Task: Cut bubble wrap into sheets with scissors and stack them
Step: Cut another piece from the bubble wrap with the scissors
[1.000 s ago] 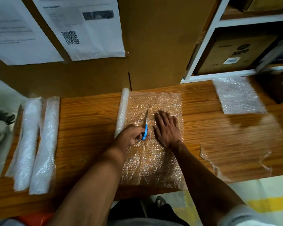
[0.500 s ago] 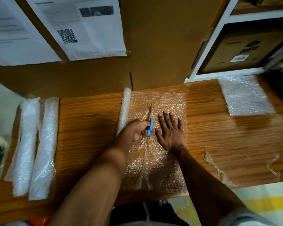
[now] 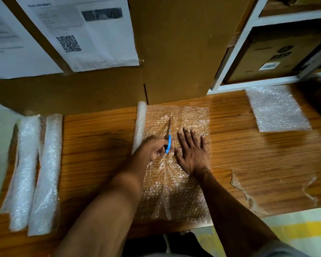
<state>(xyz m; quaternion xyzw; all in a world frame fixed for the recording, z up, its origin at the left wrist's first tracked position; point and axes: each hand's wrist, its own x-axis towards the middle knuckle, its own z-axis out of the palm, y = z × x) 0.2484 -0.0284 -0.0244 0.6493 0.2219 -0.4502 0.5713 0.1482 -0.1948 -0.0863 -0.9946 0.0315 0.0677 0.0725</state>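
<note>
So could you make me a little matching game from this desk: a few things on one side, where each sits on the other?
Things:
1. scissors
2. right hand
3. stack of cut sheets
4. spare rolls

Places:
A. far right of the desk
B. left end of the desk
C. gripped in the left hand
D. flat on the bubble wrap

Pairs: 1-C, 2-D, 3-A, 4-B
</note>
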